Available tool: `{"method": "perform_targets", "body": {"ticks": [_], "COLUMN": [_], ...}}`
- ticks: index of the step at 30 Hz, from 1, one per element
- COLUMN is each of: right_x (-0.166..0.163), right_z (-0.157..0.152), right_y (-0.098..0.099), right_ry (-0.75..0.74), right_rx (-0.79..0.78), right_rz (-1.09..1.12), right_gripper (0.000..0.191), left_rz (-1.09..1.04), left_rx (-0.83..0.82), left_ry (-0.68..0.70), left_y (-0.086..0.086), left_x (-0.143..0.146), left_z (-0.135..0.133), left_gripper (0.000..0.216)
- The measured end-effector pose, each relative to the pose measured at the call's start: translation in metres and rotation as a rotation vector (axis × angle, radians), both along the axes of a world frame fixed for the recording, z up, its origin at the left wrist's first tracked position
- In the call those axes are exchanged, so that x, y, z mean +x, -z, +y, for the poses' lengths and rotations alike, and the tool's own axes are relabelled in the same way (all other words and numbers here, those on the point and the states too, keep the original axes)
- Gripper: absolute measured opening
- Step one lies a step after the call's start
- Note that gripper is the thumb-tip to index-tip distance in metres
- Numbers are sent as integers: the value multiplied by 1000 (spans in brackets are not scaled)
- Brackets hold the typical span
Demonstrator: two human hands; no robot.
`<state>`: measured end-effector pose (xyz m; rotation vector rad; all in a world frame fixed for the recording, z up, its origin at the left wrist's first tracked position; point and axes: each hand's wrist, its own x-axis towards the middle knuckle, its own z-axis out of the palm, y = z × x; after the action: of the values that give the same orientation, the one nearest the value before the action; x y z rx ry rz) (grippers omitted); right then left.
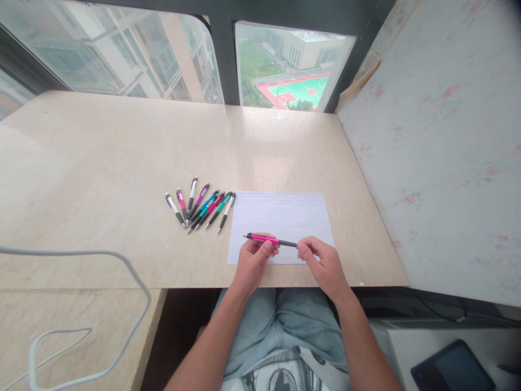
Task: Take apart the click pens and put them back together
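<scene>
Slim pink-and-black plastic pen (272,240) held roughly level by both hands, above near half of the white paper sheet (280,216).
Left hand (253,262): thumb and fingers pinching the pink barrel. Right hand (325,263): thumb and fingertips closed at the dark tip end; whether they press hard, can't tell. Two-point hold probably keeps the pen steady, both ends reachable. Sheet lies flat on the beige marble-patterned table (122,152), squarely before the person, faint lines of writing along its far edge. Loose fan of multicoloured plastic pens (210,205) just left of it, tips mostly near side, likely for easy reach.
</scene>
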<state>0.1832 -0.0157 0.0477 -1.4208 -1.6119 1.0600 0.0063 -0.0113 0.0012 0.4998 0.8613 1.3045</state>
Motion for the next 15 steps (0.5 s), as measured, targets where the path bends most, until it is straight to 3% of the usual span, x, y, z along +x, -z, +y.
{"method": "perform_targets", "body": {"ticks": [15], "right_x": [1], "right_z": [-1], "right_y": [9], "right_ry": [67], "right_rx": [2], "right_rz": [46], "right_gripper": [24], "left_rz": [9], "left_rx": [-12], "left_ry": [-1], "left_y": [-5], "left_x": [0], "left_z": [1], "left_gripper": [20]}}
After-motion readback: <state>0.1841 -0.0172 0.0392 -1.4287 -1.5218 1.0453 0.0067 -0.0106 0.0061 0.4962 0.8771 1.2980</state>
